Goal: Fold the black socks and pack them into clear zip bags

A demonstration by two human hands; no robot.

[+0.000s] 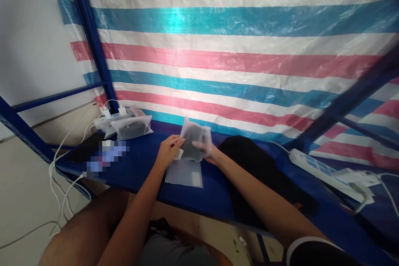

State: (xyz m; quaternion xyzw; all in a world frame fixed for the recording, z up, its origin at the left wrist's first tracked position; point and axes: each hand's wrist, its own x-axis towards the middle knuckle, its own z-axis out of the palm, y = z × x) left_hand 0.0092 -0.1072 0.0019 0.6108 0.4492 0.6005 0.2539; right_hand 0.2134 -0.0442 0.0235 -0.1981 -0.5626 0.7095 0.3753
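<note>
A frosted plastic bag with something dark inside is held up over the blue shelf, between my two hands. My left hand pinches its left edge, close to a small white label. At the other side, my right hand grips the bag, and its fingers show hazily by the plastic; whether they are inside or behind it I cannot tell. Beneath the held bag, a flat frosted bag lies on the shelf.
More filled frosted bags stand left beside a power strip with white plugs. A blurred-out object lies nearer. Black cloth lies under my right forearm, and another power strip is at right. Striped sheeting hangs behind.
</note>
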